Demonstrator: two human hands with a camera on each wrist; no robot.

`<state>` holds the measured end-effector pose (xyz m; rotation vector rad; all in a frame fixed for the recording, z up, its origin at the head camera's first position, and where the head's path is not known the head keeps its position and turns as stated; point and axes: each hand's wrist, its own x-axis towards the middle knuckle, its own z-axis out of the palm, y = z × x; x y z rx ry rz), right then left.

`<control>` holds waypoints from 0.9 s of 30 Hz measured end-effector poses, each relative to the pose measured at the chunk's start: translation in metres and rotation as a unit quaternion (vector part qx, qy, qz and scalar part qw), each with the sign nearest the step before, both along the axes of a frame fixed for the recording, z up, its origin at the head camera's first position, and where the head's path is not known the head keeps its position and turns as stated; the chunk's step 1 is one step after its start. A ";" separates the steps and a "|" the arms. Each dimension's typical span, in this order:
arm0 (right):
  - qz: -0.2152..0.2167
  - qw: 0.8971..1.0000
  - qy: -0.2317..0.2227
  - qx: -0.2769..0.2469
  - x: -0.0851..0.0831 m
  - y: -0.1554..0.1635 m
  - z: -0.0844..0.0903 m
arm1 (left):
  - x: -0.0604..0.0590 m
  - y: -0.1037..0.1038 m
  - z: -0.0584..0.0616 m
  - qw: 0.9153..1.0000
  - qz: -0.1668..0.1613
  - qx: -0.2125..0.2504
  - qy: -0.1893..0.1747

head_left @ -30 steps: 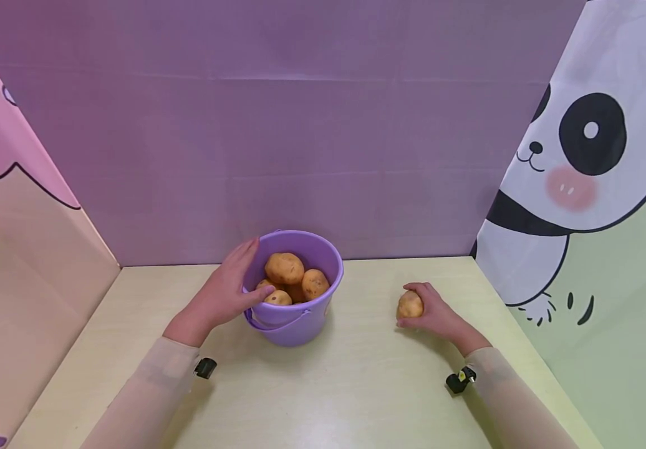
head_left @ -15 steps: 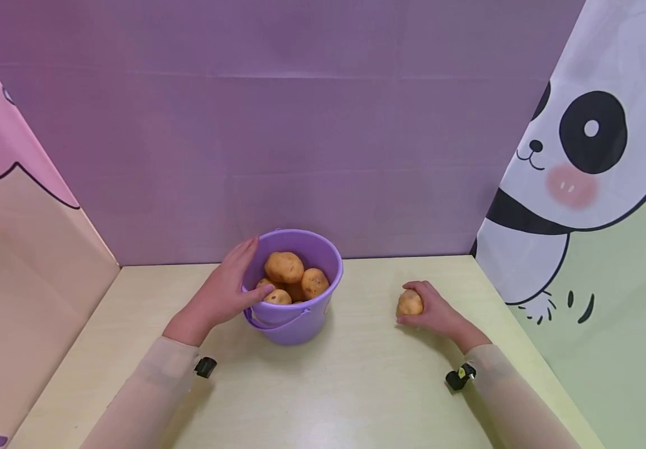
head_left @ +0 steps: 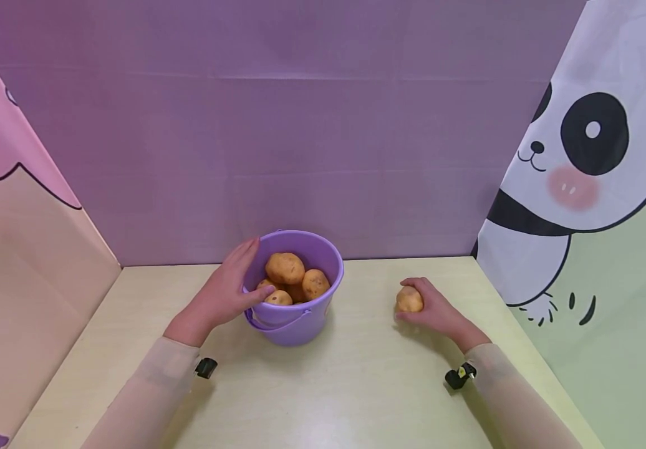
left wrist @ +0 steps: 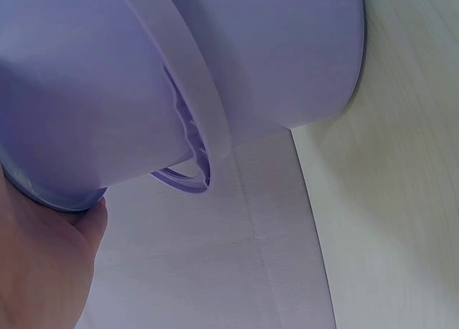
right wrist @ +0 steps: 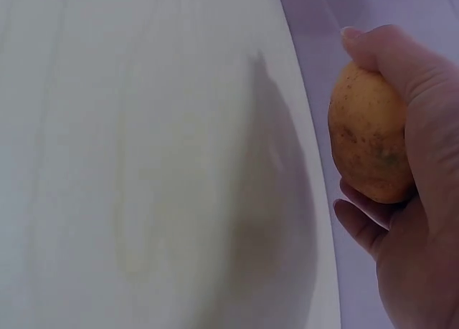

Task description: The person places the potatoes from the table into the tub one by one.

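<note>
A purple bucket [head_left: 295, 327] stands upright on the table with several potatoes [head_left: 285, 268] inside. My left hand [head_left: 219, 296] holds the bucket's left rim, its thumb over the edge beside the potatoes. In the left wrist view, part of that hand [left wrist: 46, 261] shows at the rim, and most of its fingers are hidden. Off to the right of the bucket, my right hand [head_left: 432, 308] grips a single potato [head_left: 409, 299] between thumb and fingers. The right wrist view shows this potato [right wrist: 369, 135] with dark, slightly green patches, held above the tabletop with a shadow below.
The pale wooden table [head_left: 323, 399] meets a purple backdrop [head_left: 312, 137] right behind the bucket. A panda-print panel [head_left: 631, 206] bounds the right side, a pink and beige panel [head_left: 25, 262] the left. The bucket's handle [head_left: 280, 325] hangs down at its front.
My right hand has risen slightly with the potato in its grip. The left hand and the bucket have stayed in place.
</note>
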<state>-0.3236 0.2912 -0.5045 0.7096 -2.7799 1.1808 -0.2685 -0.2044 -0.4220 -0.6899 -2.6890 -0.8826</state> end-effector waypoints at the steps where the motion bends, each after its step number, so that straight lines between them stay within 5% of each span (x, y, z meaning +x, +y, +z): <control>1: 0.000 1.000 -0.002 -0.002 0.000 -0.001 0.002 | 0.000 0.000 0.000 1.000 0.000 0.000 0.001; 27: 0.032 0.999 0.010 -0.036 -0.005 -0.022 0.029 | 0.001 0.000 0.000 1.000 0.003 -0.002 -0.004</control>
